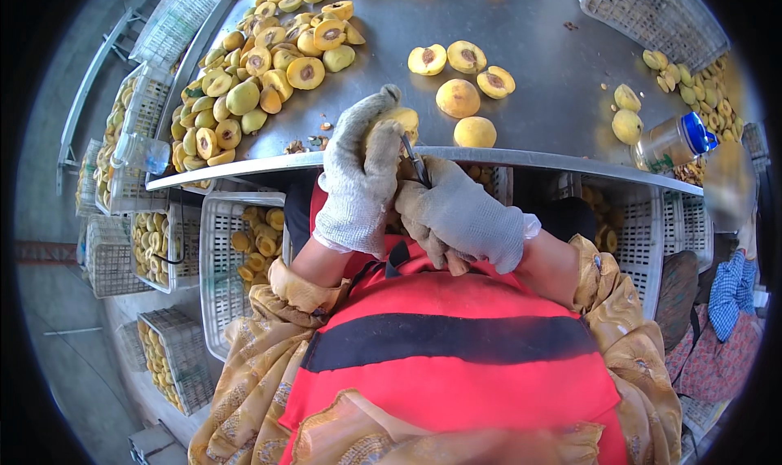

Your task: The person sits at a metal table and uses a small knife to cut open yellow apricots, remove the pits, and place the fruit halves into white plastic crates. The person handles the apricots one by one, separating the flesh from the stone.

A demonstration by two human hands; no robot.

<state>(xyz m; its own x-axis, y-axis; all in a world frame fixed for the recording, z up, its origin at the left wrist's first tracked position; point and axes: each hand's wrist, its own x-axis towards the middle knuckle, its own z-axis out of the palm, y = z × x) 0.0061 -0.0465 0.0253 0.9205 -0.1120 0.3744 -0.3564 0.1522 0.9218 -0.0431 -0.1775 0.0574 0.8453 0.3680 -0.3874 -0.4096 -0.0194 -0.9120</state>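
Observation:
My left hand (361, 168), in a grey knitted glove, grips a yellow peach (401, 121) just above the near edge of the steel table (529, 50). My right hand (460, 212), also gloved, holds a small metal knife (415, 160) whose blade points up into the fruit. Both hands are close together over my red apron. Beyond them on the table lie two whole peaches (466, 113) and three halved ones with pits (461, 58).
A big heap of halved peaches (261, 74) covers the table's left side. White plastic crates (224, 261) with peach halves stand below the table at left and right. A jar with a blue lid (674, 142) lies at the right edge. Another person's clothing shows at far right.

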